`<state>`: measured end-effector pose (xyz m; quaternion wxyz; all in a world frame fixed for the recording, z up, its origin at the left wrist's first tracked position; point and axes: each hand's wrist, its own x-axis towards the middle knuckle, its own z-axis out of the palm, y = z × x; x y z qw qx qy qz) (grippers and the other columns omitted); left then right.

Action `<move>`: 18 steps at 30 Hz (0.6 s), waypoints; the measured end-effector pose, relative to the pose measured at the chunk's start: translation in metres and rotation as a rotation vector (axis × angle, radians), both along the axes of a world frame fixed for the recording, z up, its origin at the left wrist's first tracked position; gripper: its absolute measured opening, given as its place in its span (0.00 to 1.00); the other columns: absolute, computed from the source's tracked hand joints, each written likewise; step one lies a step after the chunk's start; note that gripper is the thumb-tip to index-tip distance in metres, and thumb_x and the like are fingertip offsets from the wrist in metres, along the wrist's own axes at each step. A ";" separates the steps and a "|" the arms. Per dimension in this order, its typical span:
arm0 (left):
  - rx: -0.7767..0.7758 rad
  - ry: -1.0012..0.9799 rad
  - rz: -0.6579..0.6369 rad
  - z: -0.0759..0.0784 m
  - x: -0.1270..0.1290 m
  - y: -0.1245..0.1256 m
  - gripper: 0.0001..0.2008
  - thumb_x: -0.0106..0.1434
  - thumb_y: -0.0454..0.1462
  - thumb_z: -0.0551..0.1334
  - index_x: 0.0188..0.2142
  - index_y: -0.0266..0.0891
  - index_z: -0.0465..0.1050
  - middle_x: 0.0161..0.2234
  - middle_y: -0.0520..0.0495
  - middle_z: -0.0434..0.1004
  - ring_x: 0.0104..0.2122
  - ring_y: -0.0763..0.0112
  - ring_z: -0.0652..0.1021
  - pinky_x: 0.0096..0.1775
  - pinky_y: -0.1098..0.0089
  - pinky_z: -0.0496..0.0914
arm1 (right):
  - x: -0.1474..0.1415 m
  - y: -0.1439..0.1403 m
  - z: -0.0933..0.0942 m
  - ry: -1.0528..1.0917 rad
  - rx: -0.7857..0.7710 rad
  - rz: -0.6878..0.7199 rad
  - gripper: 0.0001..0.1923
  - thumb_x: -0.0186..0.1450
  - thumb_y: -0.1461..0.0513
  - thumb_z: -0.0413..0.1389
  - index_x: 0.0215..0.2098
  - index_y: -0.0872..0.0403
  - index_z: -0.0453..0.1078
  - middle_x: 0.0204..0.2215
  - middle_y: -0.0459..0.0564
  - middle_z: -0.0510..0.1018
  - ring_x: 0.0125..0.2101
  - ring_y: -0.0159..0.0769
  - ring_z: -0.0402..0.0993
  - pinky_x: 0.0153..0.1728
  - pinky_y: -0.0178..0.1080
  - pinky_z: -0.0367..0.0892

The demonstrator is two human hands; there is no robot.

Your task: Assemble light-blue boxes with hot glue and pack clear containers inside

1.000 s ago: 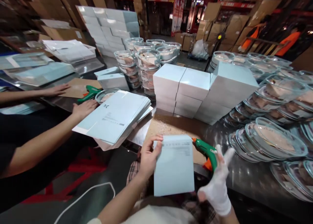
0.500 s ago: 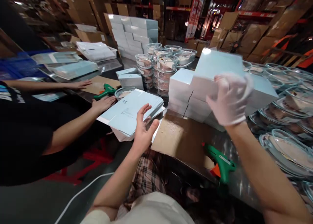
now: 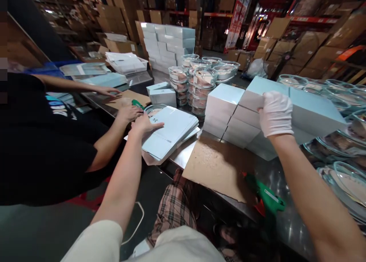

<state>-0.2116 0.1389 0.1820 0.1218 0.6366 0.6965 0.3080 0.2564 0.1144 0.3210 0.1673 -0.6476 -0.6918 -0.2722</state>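
Head view: my gloved right hand [image 3: 275, 113] grips a pale blue box [image 3: 267, 92] atop the box stack; my left hand [image 3: 144, 124] lies flat, open, on the flat sleeves [image 3: 168, 134] at the counter's near edge.

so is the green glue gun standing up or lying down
Lying down: the green glue gun rests on its side on the metal table, beside the cardboard sheet.

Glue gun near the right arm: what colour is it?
Green, with an orange trigger; the glue gun lies on the table, clearest in the head view.
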 end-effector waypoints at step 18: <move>0.290 0.076 -0.393 0.009 0.153 -0.161 0.37 0.64 0.61 0.67 0.66 0.49 0.68 0.49 0.44 0.82 0.45 0.51 0.82 0.44 0.63 0.75 | -0.018 -0.207 -0.169 0.570 0.264 0.366 0.30 0.72 0.65 0.58 0.69 0.40 0.66 0.59 0.55 0.77 0.58 0.52 0.75 0.58 0.57 0.74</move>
